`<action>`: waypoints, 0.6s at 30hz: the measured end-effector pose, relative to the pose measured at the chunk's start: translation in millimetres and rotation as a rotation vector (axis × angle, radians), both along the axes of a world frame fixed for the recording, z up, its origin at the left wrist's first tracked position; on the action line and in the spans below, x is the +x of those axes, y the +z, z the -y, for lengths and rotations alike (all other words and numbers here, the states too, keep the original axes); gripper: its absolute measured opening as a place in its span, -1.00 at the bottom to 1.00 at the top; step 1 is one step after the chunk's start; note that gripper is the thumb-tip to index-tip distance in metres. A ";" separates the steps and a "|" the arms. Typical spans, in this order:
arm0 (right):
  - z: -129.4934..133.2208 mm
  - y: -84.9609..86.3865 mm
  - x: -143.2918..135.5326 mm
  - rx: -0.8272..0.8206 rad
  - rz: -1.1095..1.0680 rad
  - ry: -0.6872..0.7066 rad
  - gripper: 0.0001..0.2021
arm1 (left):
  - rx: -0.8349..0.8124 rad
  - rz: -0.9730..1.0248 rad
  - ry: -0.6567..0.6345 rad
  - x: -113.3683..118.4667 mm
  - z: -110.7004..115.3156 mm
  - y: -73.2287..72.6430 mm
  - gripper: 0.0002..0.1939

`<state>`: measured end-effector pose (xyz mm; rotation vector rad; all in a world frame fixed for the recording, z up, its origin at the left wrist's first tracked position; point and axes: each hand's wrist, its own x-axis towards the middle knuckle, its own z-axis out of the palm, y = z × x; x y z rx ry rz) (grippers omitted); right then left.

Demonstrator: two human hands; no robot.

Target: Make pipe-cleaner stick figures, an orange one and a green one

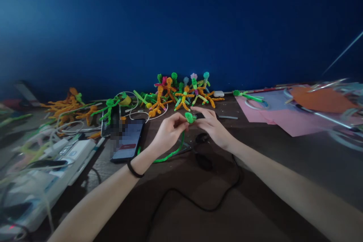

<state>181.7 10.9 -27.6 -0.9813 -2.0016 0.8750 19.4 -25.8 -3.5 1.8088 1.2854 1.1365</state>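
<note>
Above the dark table, my left hand (169,131) pinches a bright green pipe cleaner (189,117) between thumb and fingers. Its upper part is coiled into a small knob, and a long green tail hangs below, curving left over the tabletop. From the other side, my right hand (213,127) holds the coil's right edge with its fingertips, one finger raised and stretched forward. Just beyond the hands stand several pipe-cleaner figures, among them a yellow-and-orange one (183,97) and an orange one (159,98).
A phone (126,141) lies left of my left hand. Power strips (61,170) with tangled cables fill the left side. A black cable (204,208) loops across the front. Pink paper (295,119) and an orange sheet (320,100) lie right. A blue wall (181,22) rises behind.
</note>
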 end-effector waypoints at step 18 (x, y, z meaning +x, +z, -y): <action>11.6 11.0 -0.8 -0.009 -0.039 0.091 -0.66 | -0.055 -0.160 -0.018 1.8 6.0 -9.8 -0.90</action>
